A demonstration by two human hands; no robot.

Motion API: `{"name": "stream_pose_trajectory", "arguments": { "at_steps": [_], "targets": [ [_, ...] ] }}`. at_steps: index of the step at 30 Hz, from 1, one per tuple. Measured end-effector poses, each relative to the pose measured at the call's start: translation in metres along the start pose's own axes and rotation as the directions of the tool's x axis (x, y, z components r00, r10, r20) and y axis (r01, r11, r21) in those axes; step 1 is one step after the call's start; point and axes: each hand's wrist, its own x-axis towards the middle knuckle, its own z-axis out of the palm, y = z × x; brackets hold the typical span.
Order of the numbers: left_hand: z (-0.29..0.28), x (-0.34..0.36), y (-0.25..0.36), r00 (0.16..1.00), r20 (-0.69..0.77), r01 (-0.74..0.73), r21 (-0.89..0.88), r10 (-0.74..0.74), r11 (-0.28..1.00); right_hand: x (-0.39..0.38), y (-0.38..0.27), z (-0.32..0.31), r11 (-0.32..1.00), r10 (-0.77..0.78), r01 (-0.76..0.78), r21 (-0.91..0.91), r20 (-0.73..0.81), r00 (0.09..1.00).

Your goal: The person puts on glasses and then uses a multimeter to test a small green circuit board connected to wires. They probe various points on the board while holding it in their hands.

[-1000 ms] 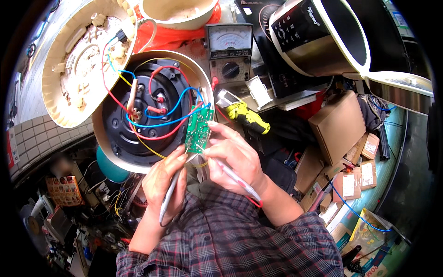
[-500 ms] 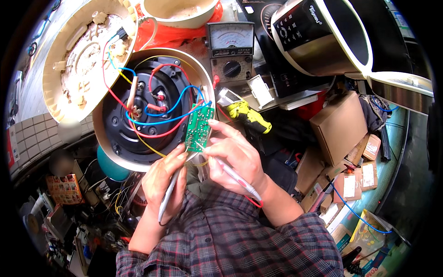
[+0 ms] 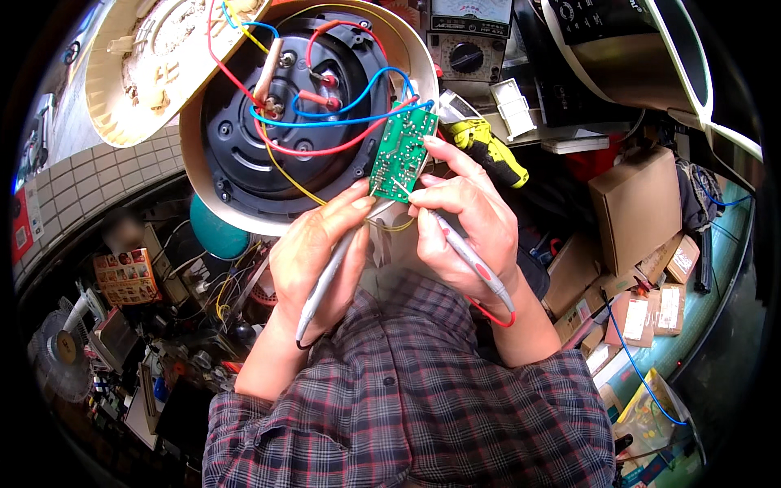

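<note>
My left hand (image 3: 319, 244) is closed round a grey test probe with a black lead (image 3: 324, 285). My right hand (image 3: 476, 224) pinches another grey probe with red marks and a red lead (image 3: 470, 259). Both tips are at the lower end of a green circuit board (image 3: 396, 159), whose soldered side faces up; exact contact is too small to tell. My right index finger rests at the board's right edge. Blue and red wires (image 3: 342, 124) run from the board into an upturned appliance base (image 3: 191, 154) with a black round underside (image 3: 236, 98). The board overlaps the base's right rim.
An analog multimeter (image 3: 466, 55) stands beyond the board, beside a yellow-black tool (image 3: 492, 150) and a small white plastic piece (image 3: 512, 107). A cream cover (image 3: 106, 89) leans at far left. The steel cooker body (image 3: 651, 73) and cardboard boxes (image 3: 634, 207) are at right.
The whole view has shifted, so the base, board and hands sit higher and further right in the picture. Both probes stay held at the board's lower end.
</note>
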Motion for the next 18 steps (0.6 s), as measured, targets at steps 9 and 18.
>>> {"name": "stream_pose_trajectory", "arguments": {
  "at_steps": [9,18],
  "targets": [
    [0.0008,-0.0015,-0.0006,1.0,-0.012,0.014,-0.018,-0.014,1.0,0.0015,-0.0028,-0.0006,1.0,0.008,-0.008,0.002,-0.001,1.0],
    [0.0001,-0.0014,0.0003,0.999,-0.004,0.038,-0.032,-0.039,0.999,0.0014,-0.0028,-0.0002,1.0,0.026,-0.026,0.016,-0.001,1.0]
  ]
}}
